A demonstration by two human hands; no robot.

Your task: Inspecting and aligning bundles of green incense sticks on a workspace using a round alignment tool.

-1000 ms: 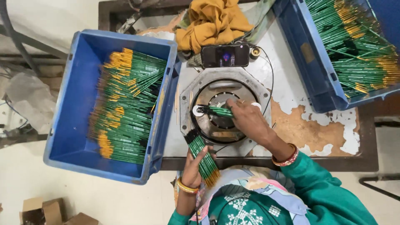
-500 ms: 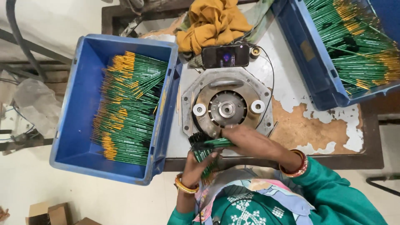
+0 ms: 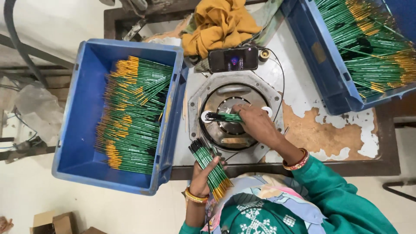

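Nearest us, our left hand (image 3: 200, 180) grips a bundle of green brushes (image 3: 211, 168) at the table's (image 3: 303, 108) front edge. Beyond it, our right hand (image 3: 255, 123) pinches a few green brushes (image 3: 225, 117) flat over the round metal machine (image 3: 234, 117). Left of the machine sits a blue crate (image 3: 86, 130) of brushes. Farther back lie a phone (image 3: 233, 59), a yellow cloth (image 3: 221, 24) and a second blue crate (image 3: 320, 56).

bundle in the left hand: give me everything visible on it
The bundle of green sticks is a tight fistful of thin rods, dark tips at the upper-left end, yellow-gold at the lower-right end. It lies tilted over the table's near edge, gripped near its middle by the left hand, just below the round metal fixture.
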